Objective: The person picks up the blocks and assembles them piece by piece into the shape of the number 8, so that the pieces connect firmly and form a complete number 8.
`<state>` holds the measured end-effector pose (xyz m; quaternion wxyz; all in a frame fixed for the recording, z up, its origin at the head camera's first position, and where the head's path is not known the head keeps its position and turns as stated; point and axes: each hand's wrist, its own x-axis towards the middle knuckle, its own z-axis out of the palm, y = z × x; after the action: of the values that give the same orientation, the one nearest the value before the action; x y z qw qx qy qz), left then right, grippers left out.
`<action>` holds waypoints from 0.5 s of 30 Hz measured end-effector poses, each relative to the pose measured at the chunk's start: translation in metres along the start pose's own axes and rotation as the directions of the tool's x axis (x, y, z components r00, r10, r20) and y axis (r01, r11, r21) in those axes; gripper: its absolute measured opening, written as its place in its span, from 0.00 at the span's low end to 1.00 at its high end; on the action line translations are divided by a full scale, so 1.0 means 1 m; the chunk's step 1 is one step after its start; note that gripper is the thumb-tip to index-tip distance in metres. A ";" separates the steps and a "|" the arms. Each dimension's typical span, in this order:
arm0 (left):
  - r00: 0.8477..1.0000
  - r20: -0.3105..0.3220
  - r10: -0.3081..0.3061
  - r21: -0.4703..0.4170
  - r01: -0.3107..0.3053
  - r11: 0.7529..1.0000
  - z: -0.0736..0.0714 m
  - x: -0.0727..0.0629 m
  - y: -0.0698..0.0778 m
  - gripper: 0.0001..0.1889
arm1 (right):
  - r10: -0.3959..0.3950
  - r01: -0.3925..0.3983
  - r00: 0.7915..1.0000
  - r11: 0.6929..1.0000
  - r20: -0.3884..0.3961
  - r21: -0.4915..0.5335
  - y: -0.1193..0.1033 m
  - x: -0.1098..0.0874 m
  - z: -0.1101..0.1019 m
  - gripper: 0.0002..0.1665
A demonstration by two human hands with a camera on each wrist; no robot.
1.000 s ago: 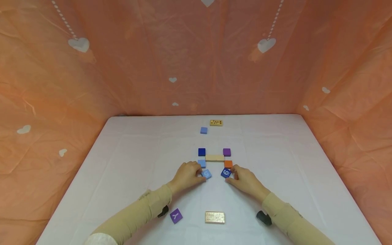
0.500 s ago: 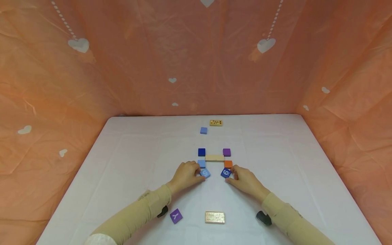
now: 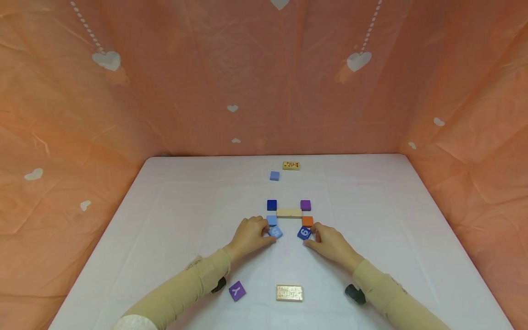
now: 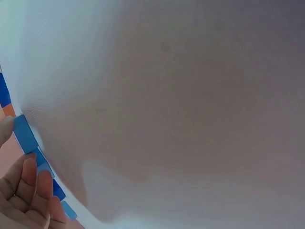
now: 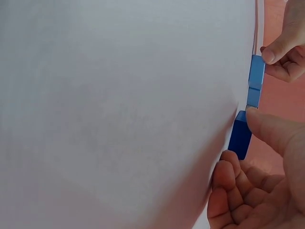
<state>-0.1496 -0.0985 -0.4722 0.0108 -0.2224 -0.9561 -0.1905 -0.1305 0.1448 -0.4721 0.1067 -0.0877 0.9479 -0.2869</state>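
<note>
My left hand (image 3: 250,234) pinches a light blue number tile (image 3: 275,232) between thumb and fingers; its printed character is blurred. This tile lies turned at an angle, just in front of a plain light blue tile (image 3: 272,221). Opposite it, my right hand (image 3: 333,245) pinches a dark blue number tile (image 3: 304,233) marked with a 6 or 9, also angled, close to an orange tile (image 3: 307,221). Behind them a pale wooden bar (image 3: 289,213) lies crosswise. A dark blue tile (image 3: 272,205) and a purple tile (image 3: 305,205) sit by its far corners.
Nearer me lie a purple letter tile (image 3: 237,291) marked Y and a gold-coloured block (image 3: 289,293). Toward the far edge of the white table (image 3: 185,183) are a blue tile (image 3: 274,176) and a yellow block (image 3: 291,165) with dark markings. Orange drapes hang around the table.
My left hand has shifted the light blue number tile slightly left and away from me, closer to the plain light blue tile. My right hand and its tile have stayed in place.
</note>
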 end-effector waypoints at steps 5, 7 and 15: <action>1.000 0.012 -0.013 -0.024 0.013 1.000 0.000 0.000 0.000 0.15 | 0.004 -0.004 1.000 1.000 0.001 0.000 0.000 0.000 0.000 0.22; 1.000 0.019 -0.020 -0.029 0.021 0.999 0.000 -0.001 -0.001 0.16 | 0.001 -0.001 1.000 1.000 0.000 -0.002 0.000 0.000 0.000 0.23; 1.000 0.025 -0.016 -0.030 0.017 0.999 0.001 0.000 -0.001 0.14 | -0.005 0.005 1.000 1.000 -0.014 -0.001 0.000 0.000 0.000 0.23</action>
<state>-0.1496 -0.0992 -0.4735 -0.0058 -0.2170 -0.9550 -0.2022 -0.1305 0.1447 -0.4718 0.0992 -0.0881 0.9486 -0.2872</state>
